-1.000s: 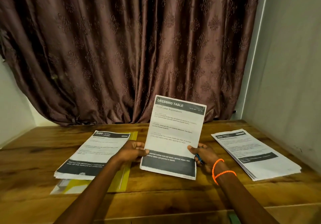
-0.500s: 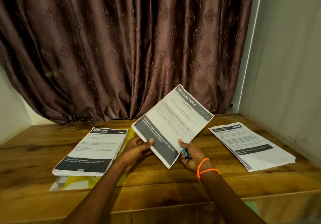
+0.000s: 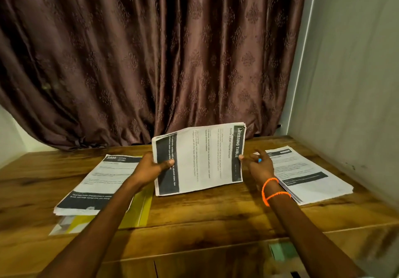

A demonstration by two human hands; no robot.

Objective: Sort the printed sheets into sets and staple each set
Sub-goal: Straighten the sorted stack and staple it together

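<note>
The grip is all in the left hand (image 3: 154, 166), which is pinching the set of sheets (image 3: 200, 159) at its dark footer band, thumb on the printed face and fingers behind. The right hand (image 3: 258, 165) is touching the header edge with loosely spread fingers, and it is carrying something small and blue (image 3: 259, 160) that I cannot make out. The set is standing turned sideways on its long edge, on the table (image 3: 205, 217) between the left pile (image 3: 95, 182) and the right pile (image 3: 306, 174). By my reckoning the person is squaring the edges of this set before stapling. The next move is calling for even corners and a stapler, which I am not seeing anywhere. The set is looking several pages thick, its top edge curling, the heading reading "DRESSING TABLE". A yellow folder (image 3: 142, 210) is lying under the left pile.
</note>
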